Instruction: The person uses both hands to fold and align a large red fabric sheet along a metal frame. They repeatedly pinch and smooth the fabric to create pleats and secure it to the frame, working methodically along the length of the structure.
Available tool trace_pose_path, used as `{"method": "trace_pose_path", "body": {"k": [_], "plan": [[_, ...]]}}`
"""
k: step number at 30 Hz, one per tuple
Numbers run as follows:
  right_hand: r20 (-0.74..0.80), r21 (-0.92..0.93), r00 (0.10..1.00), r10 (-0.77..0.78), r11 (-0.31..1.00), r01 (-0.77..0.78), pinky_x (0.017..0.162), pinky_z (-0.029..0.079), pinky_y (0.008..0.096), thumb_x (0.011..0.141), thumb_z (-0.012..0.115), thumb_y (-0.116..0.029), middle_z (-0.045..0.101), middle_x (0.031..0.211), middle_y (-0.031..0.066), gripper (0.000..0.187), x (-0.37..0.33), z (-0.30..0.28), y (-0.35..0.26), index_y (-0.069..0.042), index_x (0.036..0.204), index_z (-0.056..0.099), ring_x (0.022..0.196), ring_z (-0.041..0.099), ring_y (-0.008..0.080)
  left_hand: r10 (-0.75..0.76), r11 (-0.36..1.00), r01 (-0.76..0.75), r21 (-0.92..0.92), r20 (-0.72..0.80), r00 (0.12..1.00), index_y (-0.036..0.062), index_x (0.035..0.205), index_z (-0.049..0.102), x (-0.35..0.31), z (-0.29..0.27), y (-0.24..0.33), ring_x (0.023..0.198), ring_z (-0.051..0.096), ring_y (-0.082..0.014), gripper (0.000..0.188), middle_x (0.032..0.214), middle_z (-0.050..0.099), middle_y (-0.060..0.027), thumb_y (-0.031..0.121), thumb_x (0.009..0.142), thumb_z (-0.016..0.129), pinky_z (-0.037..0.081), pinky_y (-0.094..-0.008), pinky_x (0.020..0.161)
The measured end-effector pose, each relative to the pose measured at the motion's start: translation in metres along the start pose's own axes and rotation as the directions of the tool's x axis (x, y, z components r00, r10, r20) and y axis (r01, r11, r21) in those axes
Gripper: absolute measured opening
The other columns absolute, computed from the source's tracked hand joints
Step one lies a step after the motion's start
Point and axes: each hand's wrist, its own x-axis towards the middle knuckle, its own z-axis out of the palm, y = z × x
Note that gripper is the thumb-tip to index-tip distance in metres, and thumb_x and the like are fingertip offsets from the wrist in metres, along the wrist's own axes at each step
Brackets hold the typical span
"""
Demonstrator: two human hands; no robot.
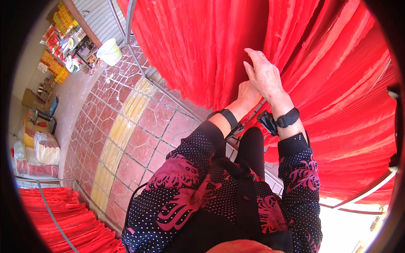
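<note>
Thin red sheets [198,50] hang close together in dense folds in front of me; whether they are cloth or paper I cannot tell. My right hand [265,76] lies over a gap between two bunches, with its fingers stretched out and the thumb apart. A ring shows on one finger. Just below and partly behind it is my left hand [249,93], whose fingers are hidden by the right hand and the red folds. Black straps circle both wrists, and a small black device [267,122] sits at the right one.
Metal rails [367,192] run along the red sheets. More red sheets [63,219] hang at the lower left. A white bucket [109,52] stands on the tiled floor [130,156] with its yellow strip. Shelves, yellow crates [63,75] and wrapped bundles [46,148] line the left wall.
</note>
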Motion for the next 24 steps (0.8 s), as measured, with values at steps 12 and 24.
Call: {"method": "trace_pose_path", "body": {"k": [12, 24], "plan": [[0.055, -0.123, 0.972, 0.228, 0.968, -0.22, 0.097, 0.049, 0.047, 0.093, 0.062, -0.024, 0.057, 0.131, 0.0249, 0.058, 0.009, 0.001, 0.028, -0.001, 0.142, 0.043, 0.118, 0.057, 0.041, 0.046, 0.992, -0.108, -0.062, -0.622, 0.782, 0.0076, 0.103, 0.069, 0.044, -0.07, -0.039, 0.071, 0.061, -0.0201, 0.028, 0.082, 0.063, -0.0058, 0.016, 0.078, 0.08, 0.051, -0.0327, 0.066], [0.064, 0.236, 0.954, 0.292, 0.925, -0.299, 0.103, 0.045, 0.0462, 0.094, 0.061, -0.039, 0.056, 0.13, 0.0301, 0.063, 0.041, 0.0, 0.015, 0.004, 0.138, 0.047, 0.122, 0.055, 0.0416, 0.372, 0.928, -0.301, 0.219, -0.538, 0.757, 0.0107, 0.08, 0.071, 0.051, -0.066, -0.025, 0.067, 0.063, -0.027, 0.002, 0.072, 0.065, -0.0073, 0.012, 0.079, 0.072, 0.044, -0.0388, 0.062]]}}
